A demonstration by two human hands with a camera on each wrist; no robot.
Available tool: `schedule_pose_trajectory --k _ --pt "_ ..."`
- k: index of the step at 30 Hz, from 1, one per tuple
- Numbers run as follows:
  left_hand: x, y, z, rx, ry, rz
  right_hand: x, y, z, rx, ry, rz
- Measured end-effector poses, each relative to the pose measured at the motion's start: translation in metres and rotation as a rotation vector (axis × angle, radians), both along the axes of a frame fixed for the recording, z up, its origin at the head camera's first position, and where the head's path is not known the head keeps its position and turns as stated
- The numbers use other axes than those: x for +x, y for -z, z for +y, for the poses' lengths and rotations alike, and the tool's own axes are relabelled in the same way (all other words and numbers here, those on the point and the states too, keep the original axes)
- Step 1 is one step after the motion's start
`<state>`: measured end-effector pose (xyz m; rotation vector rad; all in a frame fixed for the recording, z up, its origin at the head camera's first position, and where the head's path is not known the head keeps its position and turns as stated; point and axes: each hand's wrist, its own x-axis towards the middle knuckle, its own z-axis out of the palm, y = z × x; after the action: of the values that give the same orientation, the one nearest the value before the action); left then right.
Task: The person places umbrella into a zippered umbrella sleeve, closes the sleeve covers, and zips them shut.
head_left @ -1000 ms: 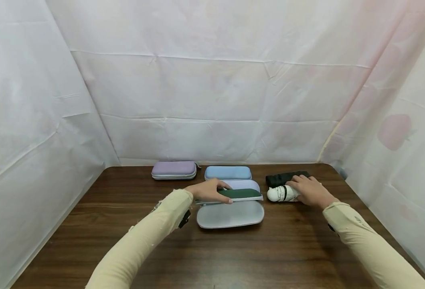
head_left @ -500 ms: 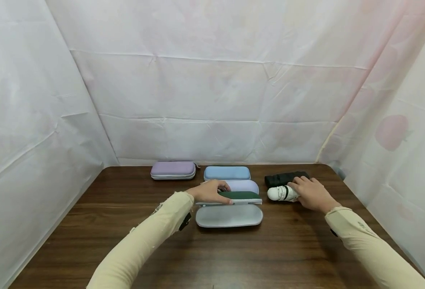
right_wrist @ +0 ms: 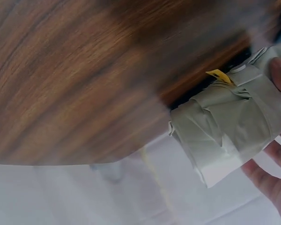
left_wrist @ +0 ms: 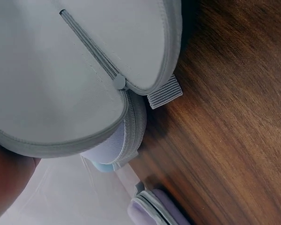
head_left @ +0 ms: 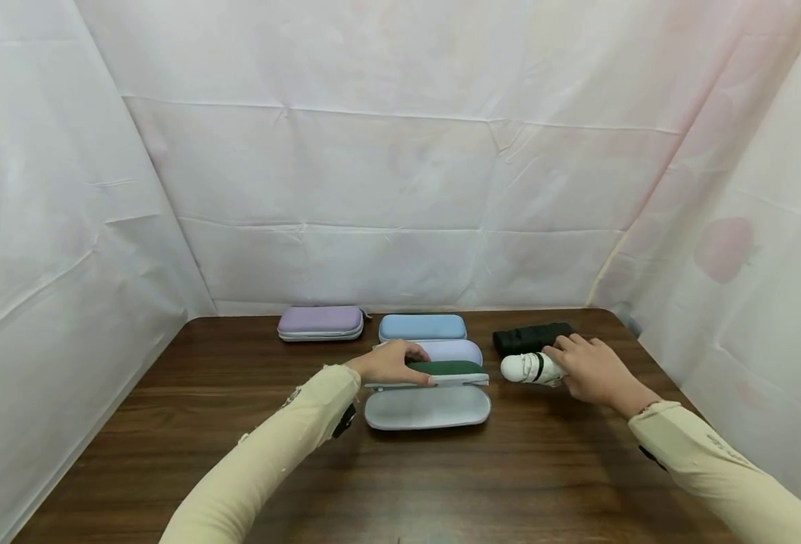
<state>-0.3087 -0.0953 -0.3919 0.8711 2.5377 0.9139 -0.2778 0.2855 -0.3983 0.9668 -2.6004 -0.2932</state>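
An open grey case (head_left: 428,406) lies near the middle of the wooden table (head_left: 169,423), its lid folded toward the person, and a dark green folded umbrella (head_left: 449,368) is already seated in the far half. The left hand (head_left: 390,363) rests on the left end of that umbrella and the case edge, fingers laid over it rather than clenched; whether anything is pinched cannot be told. In the left wrist view the case's zip is seen undone, so closing is judged still to be done. To the right, a white folded umbrella (head_left: 531,367) lies on the table just in front of a black folded umbrella (head_left: 528,338), and the right hand (head_left: 594,370) is curled round the white one's right end; its wrapped fabric and strap are seen in the right wrist view (right_wrist: 234,126). Behind, a purple case (head_left: 320,322) and a blue case (head_left: 422,327) sit zipped. So one umbrella is judged packed, with two still outside.
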Motion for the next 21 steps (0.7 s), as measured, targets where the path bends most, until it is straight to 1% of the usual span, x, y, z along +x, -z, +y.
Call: schedule_pose_trajectory --k 8,14,21 --pt "0.0 0.0 -0.001 -0.004 0.01 0.011 0.024 -0.008 -0.013 -0.021 -0.062 0.025" --pt "0.0 -0.001 -0.002 -0.006 -0.001 0.021 0.033 -0.013 -0.024 0.0 -0.126 0.101" --pt "-0.001 -0.002 0.0 -0.007 -0.006 0.014 0.047 -0.018 -0.05 0.01 -0.171 0.129"
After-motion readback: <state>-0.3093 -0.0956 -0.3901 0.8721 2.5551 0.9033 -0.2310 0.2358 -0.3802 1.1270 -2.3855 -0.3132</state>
